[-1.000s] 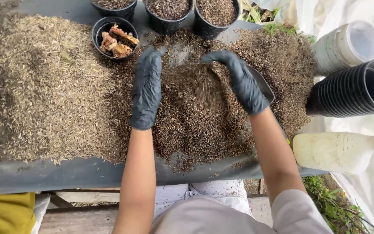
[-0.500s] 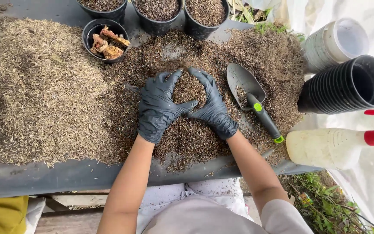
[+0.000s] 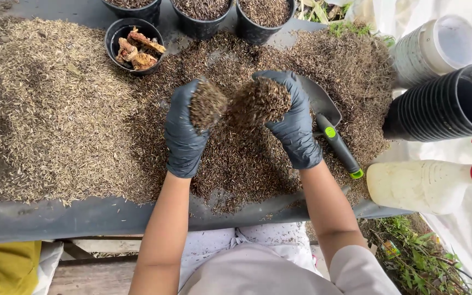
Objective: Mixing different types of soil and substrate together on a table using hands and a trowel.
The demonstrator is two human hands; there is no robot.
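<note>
Both hands wear black gloves and are raised a little above a dark brown heap of potting mix (image 3: 258,164) on a grey sheet. My left hand (image 3: 184,131) cups a handful of the mix (image 3: 207,104). My right hand (image 3: 293,123) cups a second handful (image 3: 260,101), and the two handfuls touch. A garden trowel (image 3: 331,128) with a black and green handle lies on the heap just right of my right hand.
A paler, straw-coloured heap (image 3: 45,109) covers the left of the sheet. A black pot with brown chunks (image 3: 135,46) and three filled pots (image 3: 203,13) stand at the back. A stack of black pots (image 3: 443,104), a white tub (image 3: 438,46) and a spray bottle (image 3: 427,186) lie at right.
My hands scooped mix together from the heap and lifted it, palms now turned up. The trowel, under my right hand a second ago, lies free on the heap.
</note>
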